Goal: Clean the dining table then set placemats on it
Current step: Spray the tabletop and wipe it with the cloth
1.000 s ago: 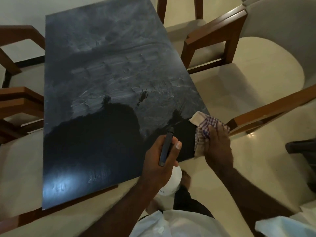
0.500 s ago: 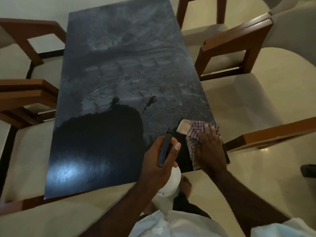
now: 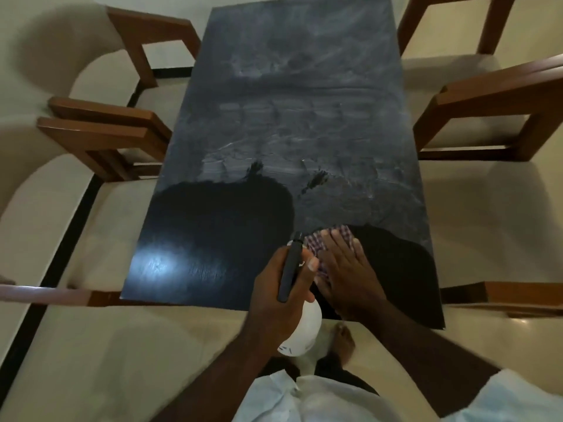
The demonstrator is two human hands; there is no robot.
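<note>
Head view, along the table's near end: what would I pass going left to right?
Left chair arm → bright glare → left hand gripping the spray bottle → right hand flat on the checked cloth → right chair arm.

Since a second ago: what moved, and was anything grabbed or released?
The right hand slid the checked cloth leftward over the table, from the right edge in to just beside the left hand. Its fingers now lie flat on the cloth. Nothing was taken hold of or let go. The left hand still grips the spray bottle at the near edge, and the far tabletop is still smeared.
</note>
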